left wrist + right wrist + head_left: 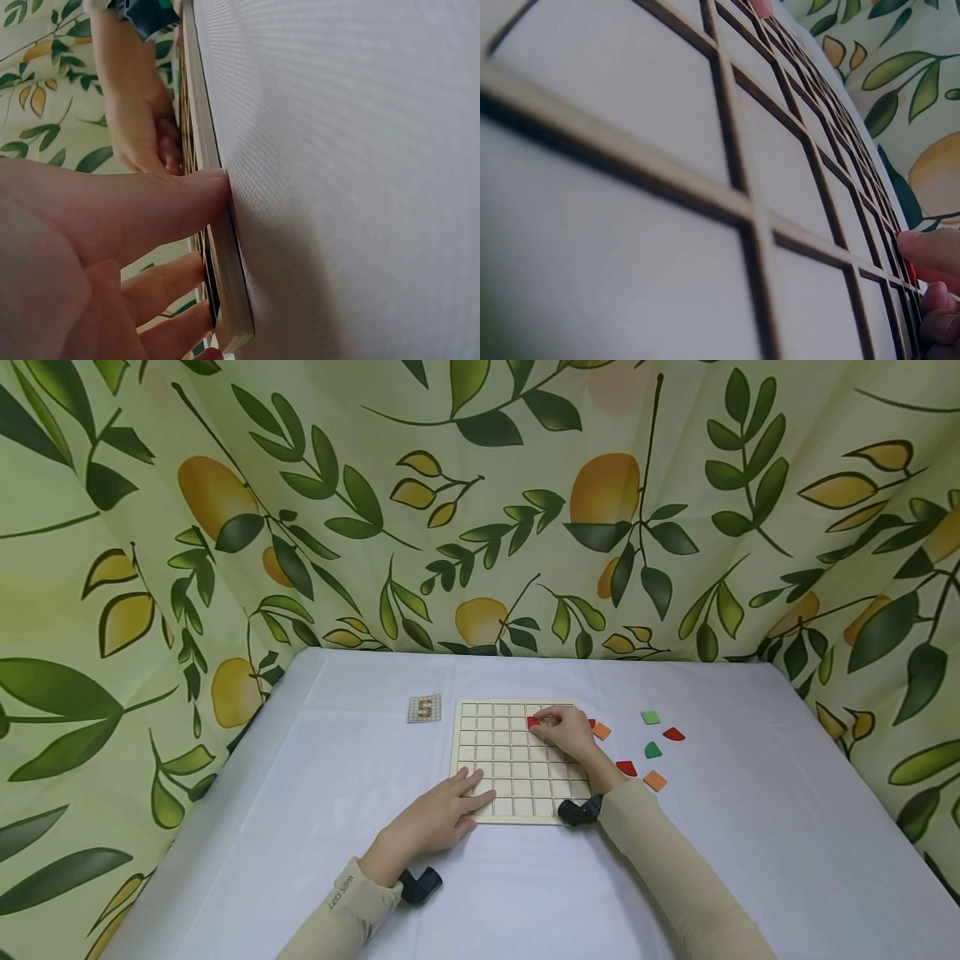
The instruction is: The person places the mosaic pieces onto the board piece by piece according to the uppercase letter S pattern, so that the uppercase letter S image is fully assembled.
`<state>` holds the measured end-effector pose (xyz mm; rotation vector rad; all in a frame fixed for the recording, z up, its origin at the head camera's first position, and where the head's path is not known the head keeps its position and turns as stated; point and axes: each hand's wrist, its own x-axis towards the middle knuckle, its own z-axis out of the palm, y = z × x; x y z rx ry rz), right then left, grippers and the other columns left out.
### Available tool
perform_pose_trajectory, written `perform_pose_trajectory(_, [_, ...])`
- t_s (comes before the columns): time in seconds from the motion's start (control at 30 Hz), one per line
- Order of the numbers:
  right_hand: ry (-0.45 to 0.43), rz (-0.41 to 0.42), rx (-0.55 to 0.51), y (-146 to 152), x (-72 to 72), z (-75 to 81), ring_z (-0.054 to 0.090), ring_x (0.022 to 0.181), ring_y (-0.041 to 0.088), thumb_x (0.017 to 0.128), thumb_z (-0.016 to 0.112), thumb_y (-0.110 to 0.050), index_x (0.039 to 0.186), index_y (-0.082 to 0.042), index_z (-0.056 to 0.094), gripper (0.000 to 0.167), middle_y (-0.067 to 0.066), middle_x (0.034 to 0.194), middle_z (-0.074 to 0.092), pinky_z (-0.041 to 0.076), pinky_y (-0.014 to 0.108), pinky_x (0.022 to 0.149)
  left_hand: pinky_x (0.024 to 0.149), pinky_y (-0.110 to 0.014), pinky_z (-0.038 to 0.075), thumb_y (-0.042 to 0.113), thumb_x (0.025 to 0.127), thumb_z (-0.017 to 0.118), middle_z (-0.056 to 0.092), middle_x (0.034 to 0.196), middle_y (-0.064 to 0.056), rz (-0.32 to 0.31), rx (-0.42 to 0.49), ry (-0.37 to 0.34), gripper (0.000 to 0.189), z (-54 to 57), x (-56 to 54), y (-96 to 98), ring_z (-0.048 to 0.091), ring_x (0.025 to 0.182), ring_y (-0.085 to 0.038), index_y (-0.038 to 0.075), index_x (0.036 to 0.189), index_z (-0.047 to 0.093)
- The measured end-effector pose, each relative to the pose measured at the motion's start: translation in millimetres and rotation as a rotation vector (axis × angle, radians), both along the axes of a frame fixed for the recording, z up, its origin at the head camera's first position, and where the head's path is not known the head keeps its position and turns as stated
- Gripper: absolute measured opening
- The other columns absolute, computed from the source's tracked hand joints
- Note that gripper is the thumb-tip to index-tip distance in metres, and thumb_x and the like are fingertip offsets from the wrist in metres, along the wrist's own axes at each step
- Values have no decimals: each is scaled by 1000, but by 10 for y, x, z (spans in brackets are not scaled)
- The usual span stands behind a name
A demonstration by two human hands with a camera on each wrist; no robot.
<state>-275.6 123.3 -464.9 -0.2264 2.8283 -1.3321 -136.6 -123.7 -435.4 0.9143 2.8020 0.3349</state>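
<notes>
A wooden grid board (504,769) with square cells lies on the white table. At its upper right part my right hand (564,727) pinches a small red tile (533,722) between thumb and fingers, over a cell near the far edge. The right wrist view shows the red tile (910,271) under the fingertips, mostly covered. My left hand (442,814) rests at the board's near left corner with spread, fairly straight fingers. In the left wrist view the thumb (172,201) lies against the board's side edge (232,300) while other fingers reach over its top.
Right of the board lie loose tiles: an orange square (602,732), another orange square (655,780), a light green square (650,717), a green piece (653,750) and red curved pieces (674,734). A small card (424,708) with an S pattern lies left of the board. A leaf-print curtain (480,527) hangs behind.
</notes>
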Motion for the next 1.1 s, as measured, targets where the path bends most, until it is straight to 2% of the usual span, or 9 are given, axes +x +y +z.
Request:
perform_pose_trajectory(0.2, [13, -1, -57, 57, 40, -17, 41, 62, 12, 82, 75, -15, 103, 1, 72, 27, -3, 63, 49, 34, 22, 59, 120, -47, 33, 21, 97, 56, 34, 157, -13, 16, 7, -26, 48, -2, -6, 9, 30, 147, -36, 19, 144, 47])
perform_pose_trajectory(0.37, [13, 2, -80, 101, 68, -22, 41, 62, 10, 83, 74, -14, 102, 1, 72, 25, -4, 64, 48, 34, 20, 57, 120, -46, 32, 23, 97, 55, 34, 158, -11, 21, -9, -19, 48, -17, -11, 2, 30, 148, -34, 21, 144, 47])
perform_pose_trajectory(0.6, [-9, -7, -132, 177, 144, 44, 40, 60, 8, 84, 73, -13, 103, 3, 71, 25, -4, 65, 48, 36, 19, 55, 120, -46, 32, 22, 97, 56, 34, 158, -11, 29, 9, -34, 48, -22, -15, -2, 30, 148, -35, 21, 144, 47])
perform_pose_trajectory(0.63, [-6, -17, -127, 189, 158, 57, 40, 59, 8, 84, 73, -13, 103, 3, 71, 25, -4, 65, 48, 35, 19, 57, 121, -46, 32, 21, 97, 56, 33, 158, -11, 30, 9, -37, 48, -21, -14, -3, 29, 148, -35, 21, 144, 47])
perform_pose_trajectory(0.87, [-1, -56, -100, 270, 177, 47, 39, 55, 6, 84, 73, -15, 104, 1, 71, 26, -5, 64, 49, 31, 17, 48, 121, -46, 32, 22, 97, 56, 33, 158, -11, 32, 10, -37, 48, -17, -12, 1, 29, 148, -34, 21, 144, 47])
perform_pose_trajectory(1.1, [-27, -113, -79, 356, 189, 70, 42, 62, 10, 85, 72, -18, 106, 0, 71, 28, -4, 67, 50, 33, 17, 51, 121, -47, 32, 23, 97, 56, 34, 158, -11, 32, 16, -33, 48, -27, -15, 4, 29, 148, -34, 21, 144, 47])
